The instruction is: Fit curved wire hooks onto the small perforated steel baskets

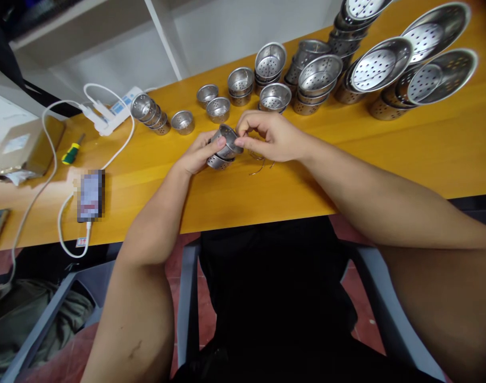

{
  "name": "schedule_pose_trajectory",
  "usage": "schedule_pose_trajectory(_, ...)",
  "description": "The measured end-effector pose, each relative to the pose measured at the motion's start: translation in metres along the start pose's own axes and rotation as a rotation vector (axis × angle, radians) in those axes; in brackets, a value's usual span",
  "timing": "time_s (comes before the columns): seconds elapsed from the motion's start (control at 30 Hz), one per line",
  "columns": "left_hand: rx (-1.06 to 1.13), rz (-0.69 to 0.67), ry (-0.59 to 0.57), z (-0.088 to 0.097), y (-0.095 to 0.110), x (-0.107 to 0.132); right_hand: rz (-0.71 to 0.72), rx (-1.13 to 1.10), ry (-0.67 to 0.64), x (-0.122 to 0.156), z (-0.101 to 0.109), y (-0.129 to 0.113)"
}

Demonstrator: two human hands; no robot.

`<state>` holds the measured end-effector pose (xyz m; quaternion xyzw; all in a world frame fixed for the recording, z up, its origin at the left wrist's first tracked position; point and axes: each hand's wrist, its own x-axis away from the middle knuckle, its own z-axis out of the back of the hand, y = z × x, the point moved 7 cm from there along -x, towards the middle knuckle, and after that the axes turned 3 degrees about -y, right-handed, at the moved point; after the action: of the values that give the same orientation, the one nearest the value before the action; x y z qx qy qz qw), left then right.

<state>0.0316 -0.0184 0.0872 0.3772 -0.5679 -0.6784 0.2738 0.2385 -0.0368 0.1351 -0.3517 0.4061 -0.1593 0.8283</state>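
Note:
My left hand (pixel 199 151) is closed around a small perforated metal strainer cup (pixel 232 142), its thumb pressed on the side wall. The cup is tilted, and a second perforated cup (pixel 220 163) sits right beneath it, partly covered by the fingers. At the rim's right side, my right hand (pixel 273 135) pinches with thumb and forefinger. Whatever lies between those fingertips is too small to make out. Thin bent wires (pixel 259 169) lie on the table below my right hand.
Several strainer cups, single and stacked, stand along the back, including a small cup (pixel 183 122) and a leaning stack (pixel 149 113). Larger strainers (pixel 380 66) are at right. On the left are a power strip (pixel 117 111), a screwdriver (pixel 72 151), a phone (pixel 90 196) on a white cable and a cardboard box (pixel 27 143).

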Motion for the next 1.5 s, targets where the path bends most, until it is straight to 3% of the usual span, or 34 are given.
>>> schedule_pose_trajectory(0.2, 0.024, 0.037, -0.032, -0.006, -0.008, 0.003, -0.042, -0.195, -0.035, -0.002, 0.012, -0.002)
schedule_pose_trajectory(0.3, 0.004, 0.042, 0.011, -0.005, -0.014, 0.000, -0.093, -0.220, -0.017, 0.000, 0.026, -0.004)
schedule_pose_trajectory(0.4, -0.050, 0.020, 0.142, 0.007, -0.018, -0.005, -0.091, -0.024, -0.045, 0.003, 0.031, -0.007)
schedule_pose_trajectory(0.53, -0.124, -0.018, 0.308, 0.027, -0.020, -0.008, -0.087, 0.240, -0.168, 0.009, 0.021, 0.005)
schedule_pose_trajectory(0.73, -0.189, -0.070, 0.361, 0.033, -0.018, -0.008, -0.181, 0.380, -0.243, 0.014, 0.014, 0.037)
schedule_pose_trajectory(0.93, -0.302, -0.104, 0.397, 0.030, -0.008, -0.007, -0.112, 0.330, -0.102, 0.017, 0.013, 0.034)
schedule_pose_trajectory(1.1, -0.285, -0.112, 0.439, 0.026, -0.012, -0.007, -0.172, 0.185, -0.016, 0.017, -0.004, 0.045)
schedule_pose_trajectory(1.27, -0.268, -0.101, 0.369, 0.017, -0.021, -0.012, -0.180, 0.128, 0.102, 0.014, -0.018, 0.057)
schedule_pose_trajectory(1.5, -0.235, -0.106, 0.341, 0.013, -0.017, -0.013, -0.099, 0.224, 0.125, 0.012, -0.015, 0.039)
